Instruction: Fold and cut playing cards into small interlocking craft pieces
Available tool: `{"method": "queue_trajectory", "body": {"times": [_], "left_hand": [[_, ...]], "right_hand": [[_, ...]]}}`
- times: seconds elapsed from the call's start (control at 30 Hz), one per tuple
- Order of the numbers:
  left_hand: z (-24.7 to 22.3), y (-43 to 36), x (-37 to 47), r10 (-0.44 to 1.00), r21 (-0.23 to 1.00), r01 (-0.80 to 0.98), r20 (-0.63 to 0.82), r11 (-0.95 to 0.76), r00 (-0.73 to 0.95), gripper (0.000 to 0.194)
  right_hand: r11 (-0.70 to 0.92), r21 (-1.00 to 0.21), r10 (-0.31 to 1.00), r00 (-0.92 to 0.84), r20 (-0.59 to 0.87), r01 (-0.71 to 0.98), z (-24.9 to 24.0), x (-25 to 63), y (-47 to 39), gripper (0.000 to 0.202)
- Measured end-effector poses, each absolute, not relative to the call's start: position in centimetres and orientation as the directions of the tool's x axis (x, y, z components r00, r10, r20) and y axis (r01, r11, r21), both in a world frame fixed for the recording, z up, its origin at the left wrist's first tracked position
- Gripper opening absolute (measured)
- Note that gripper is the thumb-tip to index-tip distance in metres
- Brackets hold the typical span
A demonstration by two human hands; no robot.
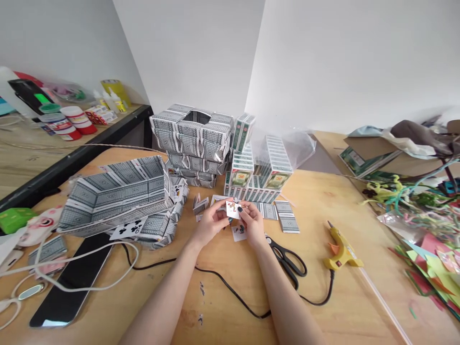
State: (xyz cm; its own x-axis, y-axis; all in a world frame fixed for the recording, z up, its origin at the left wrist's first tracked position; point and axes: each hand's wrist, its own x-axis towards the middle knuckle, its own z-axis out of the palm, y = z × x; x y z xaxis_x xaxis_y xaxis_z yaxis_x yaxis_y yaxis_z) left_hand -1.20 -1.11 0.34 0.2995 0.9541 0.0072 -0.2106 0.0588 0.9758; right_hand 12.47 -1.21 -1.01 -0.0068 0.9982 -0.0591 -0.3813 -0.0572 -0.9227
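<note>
Near the middle of the wooden table, a small playing card (pixel 233 209) with a coloured figure is pinched between both hands. My left hand (pixel 211 221) grips its left side, and my right hand (pixel 252 221) has its dark-nailed fingers on the right side. Just under them another card (pixel 239 231) lies on the table. A small folded card piece (pixel 200 204) stands left of my left hand. Right of my right hand are card stacks (pixel 287 217) with grey patterned backs. Black-handled scissors (pixel 287 261) lie beside my right wrist.
Boxes covered in cards (pixel 194 134) and stacked green card packs (pixel 242 175) stand behind. An open card-covered tray (pixel 117 196) and a black phone (pixel 74 282) are at left. A yellow glue gun (pixel 341 251) and its cord lie right. Coloured scraps (pixel 434 268) cover the far right.
</note>
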Motion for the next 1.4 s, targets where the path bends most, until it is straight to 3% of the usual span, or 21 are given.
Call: {"method": "queue_trajectory", "body": {"times": [0.43,0.67,1.13,1.4], "left_hand": [[-0.6,-0.3,-1.4,0.972,0.895,-0.435,0.010,0.096,0.234,0.049],[-0.6,-0.1,-1.5,0.986,0.898,-0.431,-0.017,0.087,0.166,0.038],[-1.3,0.1,0.0,0.988,0.925,-0.361,-0.148,0.121,-0.050,0.030],[-1.1,-0.2,0.0,0.989,0.940,-0.308,-0.137,0.147,0.054,0.042]], "right_hand": [[-0.076,-0.887,0.991,-0.136,-0.015,-0.455,-1.5,12.5,-1.0,0.026],[-0.031,-0.899,0.981,-0.183,0.056,-0.438,-1.2,12.4,-1.1,0.039],[-0.010,-0.931,1.000,-0.015,-0.005,-0.365,-1.6,12.2,-1.0,0.022],[0.017,-0.923,0.998,0.060,-0.006,-0.384,-1.7,12.7,-0.8,0.018]]}}
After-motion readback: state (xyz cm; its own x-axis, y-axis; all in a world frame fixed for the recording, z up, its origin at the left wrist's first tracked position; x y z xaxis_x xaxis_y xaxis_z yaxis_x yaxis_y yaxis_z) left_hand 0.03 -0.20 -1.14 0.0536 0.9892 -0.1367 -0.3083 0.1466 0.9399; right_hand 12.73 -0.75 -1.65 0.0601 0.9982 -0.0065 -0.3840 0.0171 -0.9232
